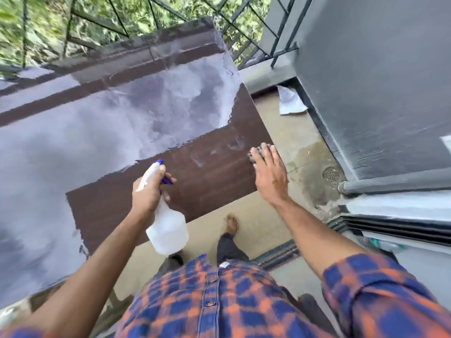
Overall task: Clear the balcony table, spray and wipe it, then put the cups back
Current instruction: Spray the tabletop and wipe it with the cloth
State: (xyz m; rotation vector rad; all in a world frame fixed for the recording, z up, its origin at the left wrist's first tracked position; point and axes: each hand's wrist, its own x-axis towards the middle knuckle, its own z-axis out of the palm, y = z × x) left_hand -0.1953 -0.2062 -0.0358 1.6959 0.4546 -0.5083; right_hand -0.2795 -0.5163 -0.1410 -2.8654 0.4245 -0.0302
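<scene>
Left hand (148,191) clamped around neck of white spray bottle (167,228), one finger on the blue trigger; bottle held above table's near edge, nozzle aimed across the top. Right hand (269,176) fingers spread, pressing a grey cloth (258,152) flat on dark brown table (214,172) at its right edge. Faint wet smears on table beside cloth. No cups visible.
</scene>
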